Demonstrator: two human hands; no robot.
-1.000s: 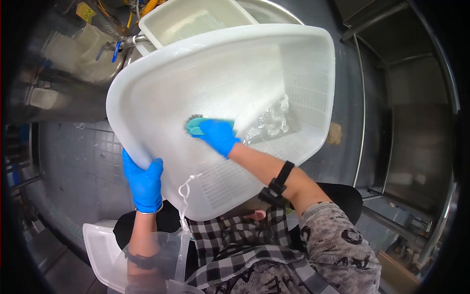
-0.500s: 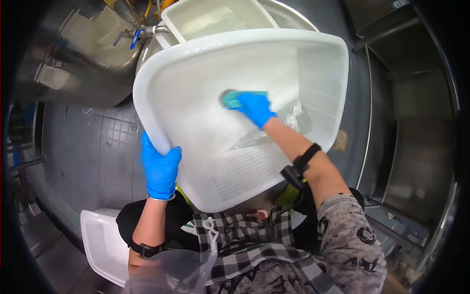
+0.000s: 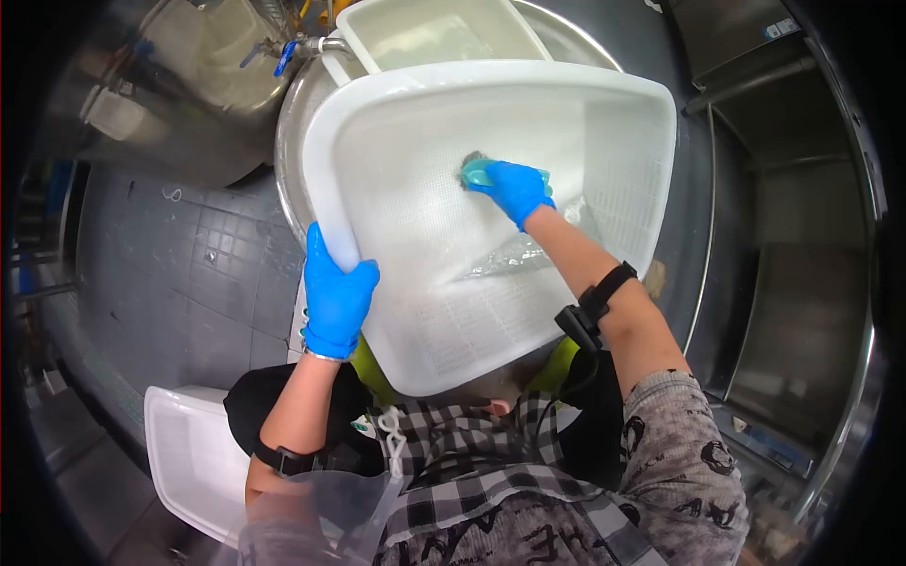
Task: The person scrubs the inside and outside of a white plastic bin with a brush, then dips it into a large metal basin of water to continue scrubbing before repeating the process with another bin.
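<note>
A large white perforated basket (image 3: 406, 198) is tilted in front of me, its inside facing me. My left hand (image 3: 338, 294), in a blue glove, grips the rim at its left side, thumb inside the wall. Inside the basket, my right hand (image 3: 514, 191), also gloved in blue, is closed on a teal-handled scrubber (image 3: 479, 173) whose dark scouring end touches the basket's inner surface. Clear water (image 3: 519, 257) lies in the basket's lower right corner, beneath my right wrist.
Behind the basket is a round metal tub (image 3: 294, 151) with a white tray (image 3: 444, 33) on it and a blue-handled tap (image 3: 285, 58). A second white basket (image 3: 193, 453) stands at the lower left. Steel shelving (image 3: 793, 321) is on the right.
The scrubber and my right hand have shifted slightly right and up inside the basket. My left hand and the basket's left rim appear farther right in view.
</note>
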